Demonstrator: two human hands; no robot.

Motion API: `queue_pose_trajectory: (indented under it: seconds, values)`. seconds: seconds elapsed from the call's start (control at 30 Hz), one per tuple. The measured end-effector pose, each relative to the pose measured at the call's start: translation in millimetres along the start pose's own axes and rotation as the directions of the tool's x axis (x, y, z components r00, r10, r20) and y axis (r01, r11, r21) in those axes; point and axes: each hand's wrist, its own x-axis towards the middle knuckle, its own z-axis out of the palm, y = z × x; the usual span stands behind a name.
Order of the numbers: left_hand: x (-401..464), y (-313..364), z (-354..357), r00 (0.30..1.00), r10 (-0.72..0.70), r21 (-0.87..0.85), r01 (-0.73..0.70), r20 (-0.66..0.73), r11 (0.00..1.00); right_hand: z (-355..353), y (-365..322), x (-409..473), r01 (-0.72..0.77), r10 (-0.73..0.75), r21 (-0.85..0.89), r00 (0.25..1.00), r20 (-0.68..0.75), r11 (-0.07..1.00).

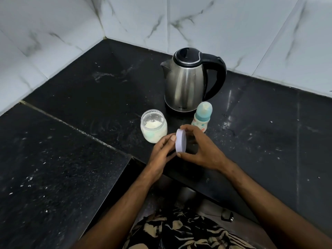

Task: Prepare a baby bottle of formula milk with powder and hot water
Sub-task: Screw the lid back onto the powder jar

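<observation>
A clear jar of white formula powder stands open on the black counter. Its pale lilac lid is held on edge just right of the jar, above the counter. My right hand pinches the lid between thumb and fingers. My left hand touches the lid's flat face with thumb and curled fingers. A baby bottle with a teal collar and a clear cap stands upright behind my right hand. A steel electric kettle with a black lid and handle stands behind the jar and bottle.
The black stone counter runs into a corner under white marble wall tiles. A second counter slab lies lower left. White specks and smears dot the counter. The counter's front edge passes under my forearms.
</observation>
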Motion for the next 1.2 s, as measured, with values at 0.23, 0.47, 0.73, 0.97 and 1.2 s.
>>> queue_pose_trajectory:
  seconds: [0.23, 0.47, 0.73, 0.97, 1.2]
  values:
    - [-4.2, -7.6, -40.0, 0.879, 0.356, 0.329, -0.251, -0.317, 0.911, -34.9, -34.2, 55.2, 0.145, -0.126, -0.227, 0.987, 0.097, 0.963]
    - [4.7, 8.3, -59.9, 0.743, 0.618, 0.633, -0.355, -0.255, 0.688, -20.8, -59.0, 108.7, 0.251, -0.103, -0.409, 0.930, 0.352, 0.877]
    - [27.6, 28.7, -61.0, 0.852, 0.515, 0.619, -0.357, -0.090, 0.700, -1.2, -62.1, 132.5, 0.296, -0.092, -0.467, 0.907, 0.410, 0.833]
    - [32.0, 31.0, -58.9, 0.865, 0.489, 0.630, -0.319, -0.111, 0.708, 4.3, -59.1, 133.3, 0.274, -0.069, -0.467, 0.909, 0.410, 0.840]
    - [31.0, 31.8, -58.8, 0.874, 0.471, 0.642, -0.293, -0.122, 0.709, 6.1, -63.2, 130.0, 0.249, -0.040, -0.535, 0.927, 0.372, 0.808]
